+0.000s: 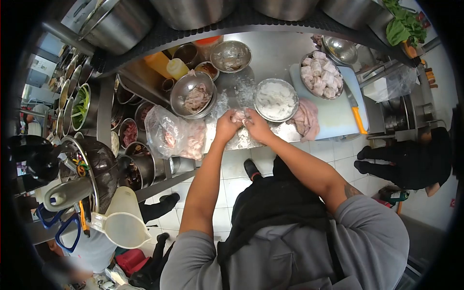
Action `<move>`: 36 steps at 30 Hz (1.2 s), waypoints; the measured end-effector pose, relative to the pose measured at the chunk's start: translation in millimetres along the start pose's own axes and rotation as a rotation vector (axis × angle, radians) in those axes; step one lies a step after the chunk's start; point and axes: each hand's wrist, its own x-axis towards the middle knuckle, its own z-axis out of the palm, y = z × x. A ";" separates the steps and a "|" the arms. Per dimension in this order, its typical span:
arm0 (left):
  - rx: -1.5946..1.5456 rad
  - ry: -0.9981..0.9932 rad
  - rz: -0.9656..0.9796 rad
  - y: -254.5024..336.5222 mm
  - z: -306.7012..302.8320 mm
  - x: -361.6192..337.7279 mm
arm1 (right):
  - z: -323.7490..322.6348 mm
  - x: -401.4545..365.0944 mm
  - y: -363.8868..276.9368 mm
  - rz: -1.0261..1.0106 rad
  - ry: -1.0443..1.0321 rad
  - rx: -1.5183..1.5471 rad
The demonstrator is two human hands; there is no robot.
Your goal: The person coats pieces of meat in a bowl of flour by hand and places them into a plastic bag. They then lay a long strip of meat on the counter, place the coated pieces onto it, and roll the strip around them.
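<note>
My left hand (227, 126) and my right hand (257, 125) meet over the floured steel counter (270, 58), both closed around a pale piece of raw meat (239, 116). A metal bowl of white flour (276, 100) stands just right of my hands. Left of them is a metal bowl of raw meat pieces (195, 95). A pile of raw meat slices (305, 119) lies on the white cutting board (338, 113) to the right. A bowl of coated meat rolls (320, 74) sits at the board's far end.
A clear plastic bag with meat (175, 134) hangs over the counter edge. A knife with an orange handle (356, 112) lies on the board. Sauce bowls and bottles (176, 67) stand at the back. Another person (411, 162) crouches at right. A white jug (123, 222) sits at lower left.
</note>
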 end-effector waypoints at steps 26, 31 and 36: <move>-0.912 0.205 -0.145 120.9 0.1 -70.7 | -108.0 16.3 -82.0 -0.154 -0.540 0.348; -0.811 0.197 -0.113 145.4 17.0 -73.6 | -126.0 19.5 -66.8 -0.134 -0.539 0.364; -0.561 0.225 -0.220 128.6 52.8 -52.1 | -149.0 32.1 -39.7 -0.164 -0.609 0.165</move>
